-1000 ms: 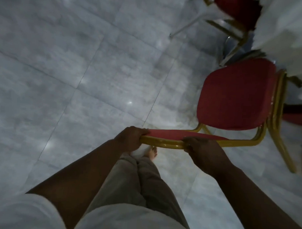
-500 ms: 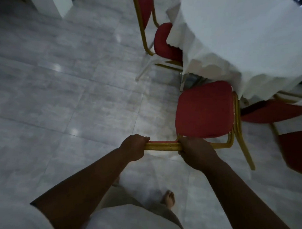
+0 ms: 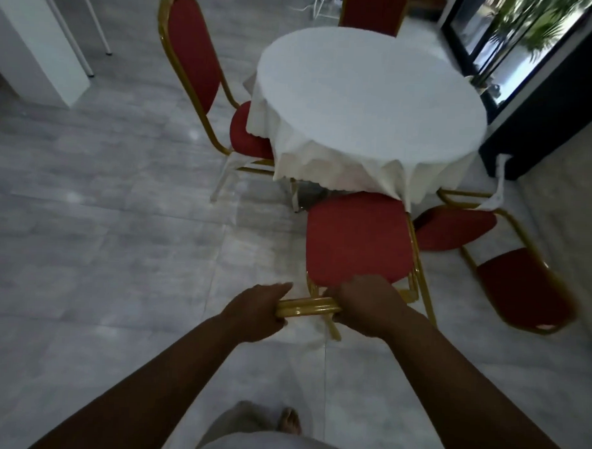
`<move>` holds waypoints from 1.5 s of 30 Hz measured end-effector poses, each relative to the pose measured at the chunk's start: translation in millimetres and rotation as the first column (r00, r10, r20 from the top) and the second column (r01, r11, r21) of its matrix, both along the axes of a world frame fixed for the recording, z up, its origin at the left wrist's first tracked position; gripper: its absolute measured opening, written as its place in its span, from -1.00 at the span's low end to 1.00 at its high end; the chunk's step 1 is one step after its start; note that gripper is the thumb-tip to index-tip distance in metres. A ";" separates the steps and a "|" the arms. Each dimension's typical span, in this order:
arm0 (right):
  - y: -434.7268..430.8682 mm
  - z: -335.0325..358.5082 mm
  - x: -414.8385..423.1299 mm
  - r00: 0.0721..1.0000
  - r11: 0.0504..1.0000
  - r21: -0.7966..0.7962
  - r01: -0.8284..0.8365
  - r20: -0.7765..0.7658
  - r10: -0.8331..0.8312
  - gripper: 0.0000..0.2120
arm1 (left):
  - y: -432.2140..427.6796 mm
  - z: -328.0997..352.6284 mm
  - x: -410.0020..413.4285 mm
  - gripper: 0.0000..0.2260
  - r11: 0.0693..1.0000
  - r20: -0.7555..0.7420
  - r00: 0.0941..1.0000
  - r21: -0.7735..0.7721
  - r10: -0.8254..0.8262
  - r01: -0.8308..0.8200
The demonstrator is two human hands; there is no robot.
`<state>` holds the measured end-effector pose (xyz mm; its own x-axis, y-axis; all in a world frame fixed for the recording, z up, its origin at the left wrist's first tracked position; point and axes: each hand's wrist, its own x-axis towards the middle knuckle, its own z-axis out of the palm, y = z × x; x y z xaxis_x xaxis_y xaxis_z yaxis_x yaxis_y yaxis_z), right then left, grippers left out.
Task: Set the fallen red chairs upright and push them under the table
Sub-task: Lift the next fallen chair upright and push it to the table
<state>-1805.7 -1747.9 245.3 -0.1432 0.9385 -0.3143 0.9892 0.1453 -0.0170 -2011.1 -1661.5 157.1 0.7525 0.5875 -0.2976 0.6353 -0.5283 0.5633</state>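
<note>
A red chair with a gold frame stands upright in front of me, its seat facing the round table draped in a white cloth. The seat's far edge sits just at the hanging cloth. My left hand and my right hand both grip the gold top rail of its backrest. A second red chair lies tipped on the floor to the right, beside the table. Another red chair stands upright at the table's left with its seat tucked under the cloth. The back of a further chair shows behind the table.
Grey tiled floor stretches open to the left. A white cabinet stands at the far left. A dark wall base and glass door close off the right side. My bare foot shows below.
The chair has come upright and moved toward the table. My view has lifted from the floor to take in the whole table. Both hands have stayed on the top rail.
</note>
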 end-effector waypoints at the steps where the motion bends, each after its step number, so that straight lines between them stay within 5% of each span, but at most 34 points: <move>1: -6.5 2.1 11.3 1.000 1.000 0.018 0.013 0.000 -0.013 -0.78 | 1.8 -10.6 -7.3 -0.35 1.000 -0.025 1.000 -0.014 0.004 -0.004; 9: -37.8 12.6 73.2 0.998 0.994 0.094 0.061 -0.038 -0.057 -0.75 | -19.9 -22.1 31.7 -0.50 0.992 0.157 0.982 -0.074 0.108 -0.097; 21: -104.1 9.2 170.2 0.988 0.947 0.304 0.103 -0.139 -0.063 -0.80 | -59.8 29.5 111.2 -0.47 0.992 -0.053 0.998 0.120 -0.030 0.036; 33: -176.0 -52.7 246.0 0.906 0.935 0.229 0.270 -0.391 -0.166 -0.70 | -111.0 37.8 194.2 -0.55 0.966 -0.212 0.975 0.227 -0.073 0.122; 36: -164.8 -56.3 255.6 0.911 0.932 0.258 0.255 -0.387 -0.142 -0.65 | -107.4 38.5 198.0 -0.50 0.964 -0.190 0.981 0.247 -0.049 0.096; 40: -154.8 -52.1 257.6 0.914 0.894 0.361 0.265 -0.390 -0.114 -0.46 | -104.5 27.3 195.1 -0.17 0.984 -0.017 1.000 0.179 0.002 0.001; 45: -143.4 -57.0 250.8 0.852 0.847 0.370 0.382 -0.496 -0.168 -0.33 | -92.6 13.3 203.5 -0.26 0.956 0.174 0.973 0.222 0.155 -0.192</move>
<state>-1554.9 -1891.3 188.2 0.1243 0.9773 0.1718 0.8924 -0.0344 -0.4499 -1807.6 -1754.1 170.4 0.6584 0.7523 -0.0246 0.6450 -0.5470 0.5337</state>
